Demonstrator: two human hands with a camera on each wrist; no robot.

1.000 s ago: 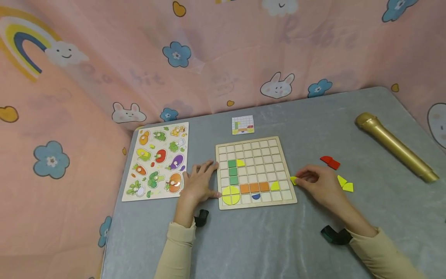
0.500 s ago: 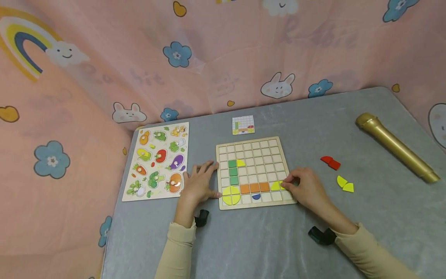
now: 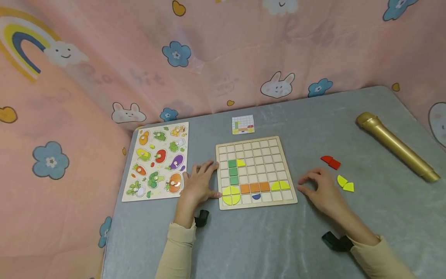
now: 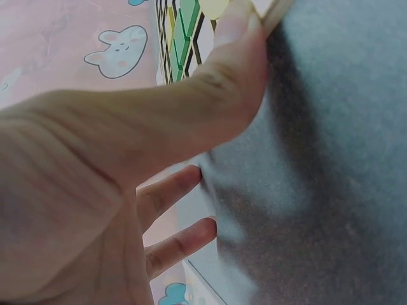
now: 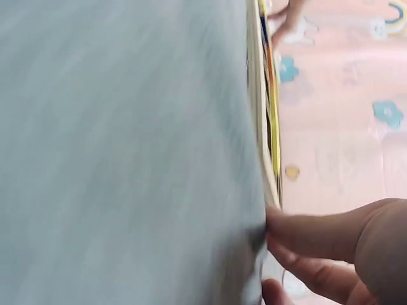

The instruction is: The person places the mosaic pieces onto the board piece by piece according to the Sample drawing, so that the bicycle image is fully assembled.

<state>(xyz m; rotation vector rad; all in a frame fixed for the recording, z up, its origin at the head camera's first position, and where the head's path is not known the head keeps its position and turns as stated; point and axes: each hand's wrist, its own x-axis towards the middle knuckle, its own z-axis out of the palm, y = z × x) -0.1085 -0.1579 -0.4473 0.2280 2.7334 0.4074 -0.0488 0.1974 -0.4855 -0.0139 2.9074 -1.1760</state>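
A wooden grid board (image 3: 249,141) lies flat in the head view. In its cells sit a stack of green squares (image 3: 233,171), a row of orange squares (image 3: 254,187), a blue half circle (image 3: 256,197) and several yellow quarter circles. Four-part yellow circle (image 3: 231,195) fills the near left corner; two more quarters (image 3: 280,185) form a dome by the right edge. My left hand (image 3: 198,186) is spread at the board's left side, its thumb (image 4: 232,70) on the edge. Holding nothing visible, my right hand (image 3: 322,193) hovers low just right of the board, fingers loosely bent.
Two red pieces (image 3: 330,162) and two yellow pieces (image 3: 345,183) lie right of the board. A patterned card (image 3: 243,124) is behind it. At left is a vegetable peg puzzle (image 3: 167,141), at far right a gold microphone (image 3: 397,145). Pink curtain (image 3: 216,50) backs the table.
My right hand brought a yellow quarter circle onto the board beside another, let it go and drew back to the right. The left hand has stayed put.
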